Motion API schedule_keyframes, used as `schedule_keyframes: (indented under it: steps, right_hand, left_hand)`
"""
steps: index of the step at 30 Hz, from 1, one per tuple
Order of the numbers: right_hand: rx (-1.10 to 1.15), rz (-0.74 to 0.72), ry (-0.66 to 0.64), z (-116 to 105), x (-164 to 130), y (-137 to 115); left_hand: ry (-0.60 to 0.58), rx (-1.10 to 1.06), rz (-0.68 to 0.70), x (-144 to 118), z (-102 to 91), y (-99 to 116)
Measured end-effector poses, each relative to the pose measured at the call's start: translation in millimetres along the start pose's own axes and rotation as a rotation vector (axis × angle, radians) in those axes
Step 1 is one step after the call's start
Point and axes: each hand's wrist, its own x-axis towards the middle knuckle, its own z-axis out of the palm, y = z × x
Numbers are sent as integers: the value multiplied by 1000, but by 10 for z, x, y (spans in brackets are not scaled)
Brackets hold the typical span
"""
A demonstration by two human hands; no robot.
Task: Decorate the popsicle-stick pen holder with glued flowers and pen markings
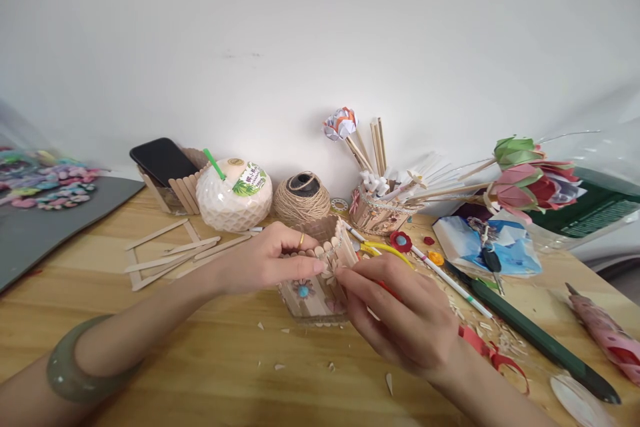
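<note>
Craft-stick box (pixel 313 293) sits mid-table, gripped by both my hands.

My left hand (pixel 267 257) clasps its rim; my right hand (pixel 400 320) pinches its decorated front. Wood shavings litter the pale wooden table (pixel 210 360). Farther back I see loose sticks (pixel 170 255), a twine ball (pixel 301 197) and a stick-filled pot (pixel 377 212) against the white wall (pixel 320 47).

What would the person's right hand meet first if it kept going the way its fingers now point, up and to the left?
The right hand already has its fingertips at the craft-stick box. Beyond it, probably the left hand gripping the box's far side, though depth is unclear.
</note>
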Motion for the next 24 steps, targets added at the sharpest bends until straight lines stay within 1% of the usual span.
schedule_keyframes:
  steps: [7,10,14,17,20,24]
  right_hand:
    - [-32,-26,-11,1,4,16]
    - [-13,-18,25,12,10,10]
    - [98,78,79,3,20,-25]
    - [130,134,58,-7,18,-35]
    - [108,105,25,2,10,-16]
    - [117,102,31,26,-5,11]
  left_hand:
    - [0,25,10,11,4,33]
    - [2,18,14,6,12,41]
    - [10,35,-6,-5,14,52]
    - [11,27,6,-2,11,46]
    - [5,23,21,4,9,34]
    - [12,35,17,7,13,37]
